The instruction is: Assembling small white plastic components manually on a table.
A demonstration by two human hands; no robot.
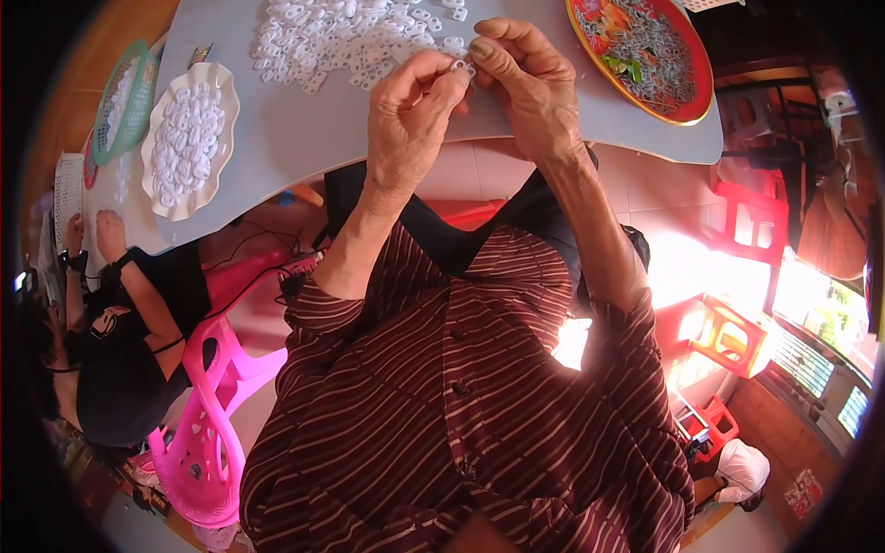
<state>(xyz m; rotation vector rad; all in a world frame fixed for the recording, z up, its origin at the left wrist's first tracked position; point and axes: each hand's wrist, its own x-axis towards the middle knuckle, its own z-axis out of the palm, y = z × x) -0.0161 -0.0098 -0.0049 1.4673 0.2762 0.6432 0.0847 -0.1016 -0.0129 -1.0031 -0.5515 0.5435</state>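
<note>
Above the pale-grey, curved desk [286,129], our left grip [410,109] pinches 1 small white looped plastic piece [464,67]; whether our right grip [539,97] holds anything, we cannot tell. The piece looks light, stiff, slippery: we'd pinch its rim.

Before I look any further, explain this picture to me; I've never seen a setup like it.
There is no machine here, only a person's two bare hands. The single picture comes from a fisheye camera worn on the head, looking down, so straight edges bend near its rim. On the grey table lie a heap of small white plastic pieces, a scalloped white dish and a green basket of white pieces, and a round red tray of small grey parts. The left hand pinches a small white piece; the right hand is close beside it, its grip unclear.
</note>
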